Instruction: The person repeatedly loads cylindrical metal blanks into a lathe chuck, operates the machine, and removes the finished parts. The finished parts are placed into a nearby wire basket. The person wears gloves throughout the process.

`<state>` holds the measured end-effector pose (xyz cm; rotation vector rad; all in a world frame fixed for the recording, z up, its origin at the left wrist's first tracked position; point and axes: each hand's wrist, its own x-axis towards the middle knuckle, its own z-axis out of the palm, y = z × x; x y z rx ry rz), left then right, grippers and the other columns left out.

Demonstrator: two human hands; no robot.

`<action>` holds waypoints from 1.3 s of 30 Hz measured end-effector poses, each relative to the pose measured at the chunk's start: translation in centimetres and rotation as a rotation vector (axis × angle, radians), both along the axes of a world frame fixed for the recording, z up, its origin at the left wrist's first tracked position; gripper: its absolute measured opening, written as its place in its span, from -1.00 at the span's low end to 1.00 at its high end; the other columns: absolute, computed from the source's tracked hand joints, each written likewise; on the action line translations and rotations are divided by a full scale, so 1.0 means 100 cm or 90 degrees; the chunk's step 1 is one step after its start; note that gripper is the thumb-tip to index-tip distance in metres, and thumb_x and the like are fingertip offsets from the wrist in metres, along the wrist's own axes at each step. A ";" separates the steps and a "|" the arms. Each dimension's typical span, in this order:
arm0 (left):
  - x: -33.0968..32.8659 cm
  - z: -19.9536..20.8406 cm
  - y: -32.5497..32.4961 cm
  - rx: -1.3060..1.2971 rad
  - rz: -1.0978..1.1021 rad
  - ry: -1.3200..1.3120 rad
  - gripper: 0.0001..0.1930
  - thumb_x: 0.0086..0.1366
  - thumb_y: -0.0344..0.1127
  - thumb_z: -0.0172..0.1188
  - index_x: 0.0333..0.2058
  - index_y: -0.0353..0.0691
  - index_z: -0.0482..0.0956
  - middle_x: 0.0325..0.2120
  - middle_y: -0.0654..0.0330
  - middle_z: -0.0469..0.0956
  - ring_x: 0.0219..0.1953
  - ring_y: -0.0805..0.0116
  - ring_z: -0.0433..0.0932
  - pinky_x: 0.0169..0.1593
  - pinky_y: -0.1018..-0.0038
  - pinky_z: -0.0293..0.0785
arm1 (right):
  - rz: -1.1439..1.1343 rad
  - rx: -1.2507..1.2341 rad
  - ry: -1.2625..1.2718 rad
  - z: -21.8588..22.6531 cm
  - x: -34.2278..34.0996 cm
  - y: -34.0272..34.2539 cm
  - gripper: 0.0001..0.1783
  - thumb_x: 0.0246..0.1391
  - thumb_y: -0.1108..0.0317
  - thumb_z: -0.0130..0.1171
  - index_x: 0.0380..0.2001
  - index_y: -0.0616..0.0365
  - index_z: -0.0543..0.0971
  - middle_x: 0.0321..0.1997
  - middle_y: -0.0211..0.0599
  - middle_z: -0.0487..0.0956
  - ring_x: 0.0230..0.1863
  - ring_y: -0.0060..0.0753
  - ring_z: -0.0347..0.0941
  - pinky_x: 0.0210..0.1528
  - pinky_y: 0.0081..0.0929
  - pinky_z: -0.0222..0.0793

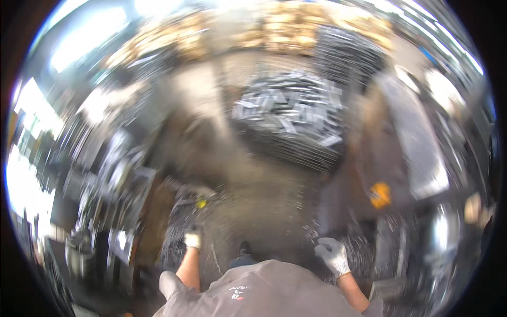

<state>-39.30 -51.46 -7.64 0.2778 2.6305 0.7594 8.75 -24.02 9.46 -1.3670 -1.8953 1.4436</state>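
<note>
My left hand [193, 239], in a white work glove, hangs low beside the dark littered strip at the left. Motion blur smears its fingers, so I cannot tell whether it holds anything. My right hand [334, 255] wears a similar glove and is held out to the right, with fingers loosely bent and apart. Nothing shows in it. Dark machinery is nearest to it, without visible contact. Ahead stands a dark bin [296, 150] heaped with grey flat metal pieces [296, 103].
Blurred machinery [113, 174] lines the left. At the right are a large dark machine with a pale metal panel [414, 137] and a yellow-orange patch [379, 195]. Dark stacked material [348, 55] stands behind the bin. Brown floor [259, 195] runs between, with a small yellow object [201, 203].
</note>
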 end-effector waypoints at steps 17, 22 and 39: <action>0.168 0.044 -0.606 -0.719 0.888 0.153 -0.55 0.63 -0.17 -0.07 0.33 -0.23 0.49 0.34 -0.06 0.50 0.31 -0.06 0.55 0.29 0.28 0.57 | 0.893 0.177 -0.236 -0.016 -0.440 -0.079 -0.48 0.13 0.05 0.32 0.07 0.12 0.71 -0.04 0.04 0.76 -0.03 0.13 0.72 0.09 -0.11 0.62; 0.052 -0.047 -0.452 -0.329 0.812 0.160 -0.56 0.57 -0.14 0.02 0.27 -0.22 0.52 0.21 -0.04 0.56 0.15 -0.01 0.60 0.16 0.25 0.59 | 0.979 0.176 -0.232 -0.050 -0.474 -0.061 -0.51 0.14 0.00 0.24 -0.03 0.14 0.70 -0.09 0.11 0.74 -0.04 0.26 0.67 0.05 0.06 0.56; -0.265 -0.076 0.307 0.312 0.142 -0.425 -0.60 0.47 -0.11 0.27 0.04 -0.36 0.63 -0.22 0.01 0.74 -0.23 0.21 0.74 -0.09 0.31 0.65 | 0.247 0.134 -0.278 -0.181 -0.641 0.472 -0.12 -0.06 -0.12 0.42 0.23 0.27 0.54 -0.12 0.06 0.76 0.00 0.11 0.72 0.11 -0.09 0.62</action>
